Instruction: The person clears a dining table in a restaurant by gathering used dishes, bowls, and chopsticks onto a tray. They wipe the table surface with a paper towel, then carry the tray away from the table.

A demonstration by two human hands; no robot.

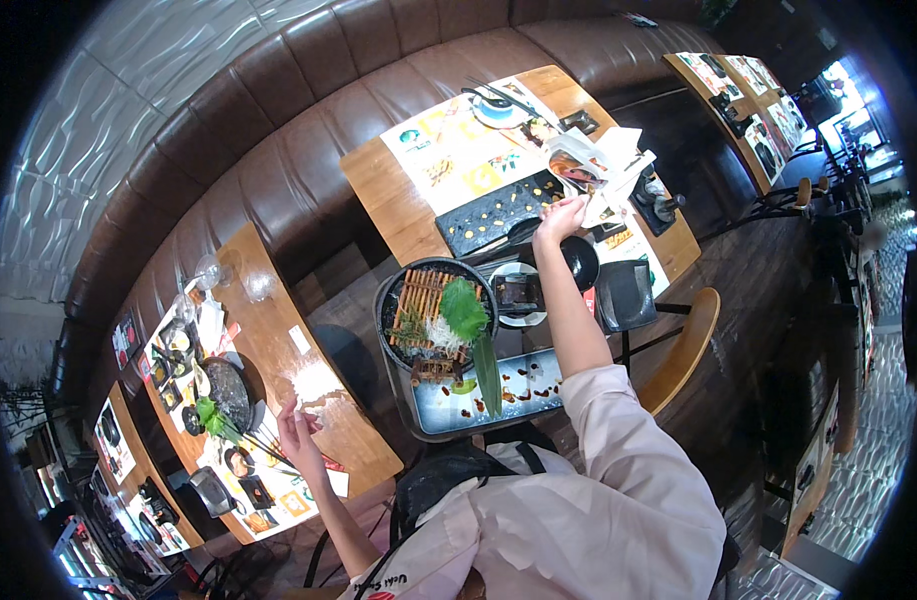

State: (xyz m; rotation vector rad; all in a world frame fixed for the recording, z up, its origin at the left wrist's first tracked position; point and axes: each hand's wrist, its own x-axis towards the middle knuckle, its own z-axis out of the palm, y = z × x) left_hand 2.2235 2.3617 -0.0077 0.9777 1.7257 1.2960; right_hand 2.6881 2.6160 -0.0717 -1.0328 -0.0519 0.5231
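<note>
My right hand [562,218] reaches over the table ahead, its fingers closed on crumpled white paper [604,169]. Beside that hand lies a long black plate [496,214] with scattered food bits. My left hand [299,435] is raised above the left table, fingers apart, holding nothing. In front of my body is a dark tray [398,405]. It carries a round black dish with a bamboo mat [417,296], a green leaf [464,309] and white shreds, and a blue-white rectangular plate [529,390] with brown sauce spots. A black bowl [580,262] is partly hidden by my right forearm.
The left wooden table [271,300] holds a round dark plate [229,394], wine glasses [209,271] and printed sheets. A brown padded bench [316,150] runs behind both tables. A wooden chair back [679,352] stands at the right, near a black square plate [626,296].
</note>
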